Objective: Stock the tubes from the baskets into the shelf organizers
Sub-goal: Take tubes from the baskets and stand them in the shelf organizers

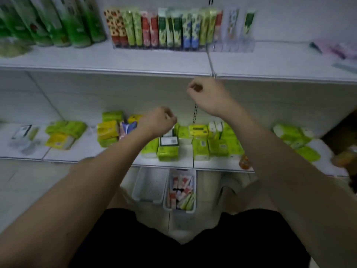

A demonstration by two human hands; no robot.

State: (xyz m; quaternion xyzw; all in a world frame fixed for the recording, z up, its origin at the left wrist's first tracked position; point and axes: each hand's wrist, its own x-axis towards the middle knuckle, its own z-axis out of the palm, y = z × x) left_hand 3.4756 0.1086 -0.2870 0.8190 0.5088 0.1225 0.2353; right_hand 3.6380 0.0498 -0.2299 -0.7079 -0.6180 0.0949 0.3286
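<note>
Several tubes in red, green and blue stand upright in a clear organizer (160,46) on the upper shelf. A second clear organizer (231,45) to its right holds three tubes. On the floor, a white basket (180,190) holds several loose tubes; beside it on the left stands an empty white basket (149,185). My left hand (158,119) hangs in the air over the lower shelf, fingers curled, holding nothing. My right hand (204,93) is raised just below the upper shelf's edge, fingers curled too, with nothing in it.
Tall green bottles (63,22) stand at the upper shelf's left. Green and yellow tissue packs (201,144) crowd the lower shelf. Pink packets (336,49) lie at the upper right. A small orange bottle (244,162) sits on the lower shelf's front edge.
</note>
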